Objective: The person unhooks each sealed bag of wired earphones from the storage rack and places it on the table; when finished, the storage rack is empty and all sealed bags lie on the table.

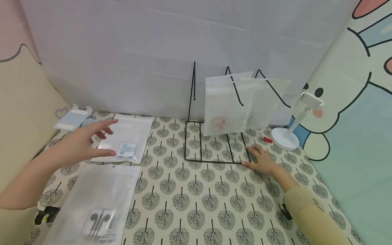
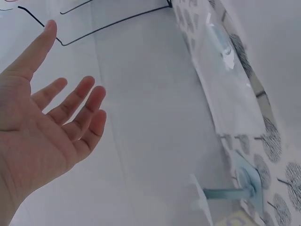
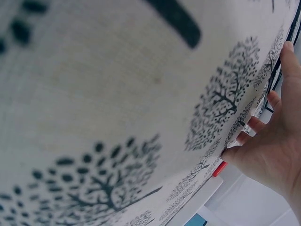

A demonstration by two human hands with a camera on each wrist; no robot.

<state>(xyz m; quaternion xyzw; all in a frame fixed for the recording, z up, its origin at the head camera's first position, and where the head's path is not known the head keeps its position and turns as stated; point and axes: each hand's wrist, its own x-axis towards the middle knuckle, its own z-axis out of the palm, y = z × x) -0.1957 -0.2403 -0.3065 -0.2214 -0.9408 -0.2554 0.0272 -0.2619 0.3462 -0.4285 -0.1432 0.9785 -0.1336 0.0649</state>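
Observation:
My left hand (image 1: pixel 85 142) hovers over a translucent zip bag (image 1: pixel 134 129) containing earphones in a clear case (image 1: pixel 127 150). Its thumb and fingers are spread apart and hold nothing, as the palm (image 2: pixel 28 136) in the left wrist view also shows. A black wire rack (image 1: pixel 214 161) stands toward the back of the table, with two frosted bags (image 1: pixel 224 105) (image 1: pixel 268 99) upright in its slots. At the rack's right base corner, my right hand (image 1: pixel 261 160) rests with loosely extended fingers by the wire. Closer to me lies a larger frosted bag (image 1: pixel 109 188) with earphones showing on it.
A light blue phone stand (image 1: pixel 73 118) sits at the back left. On the right are a white phone stand (image 1: pixel 284 139) and a small red object (image 1: pixel 267 139). A tree-print cloth (image 1: pixel 193 209) covers the table, and a pale curtain (image 1: pixel 136 55) hangs behind it.

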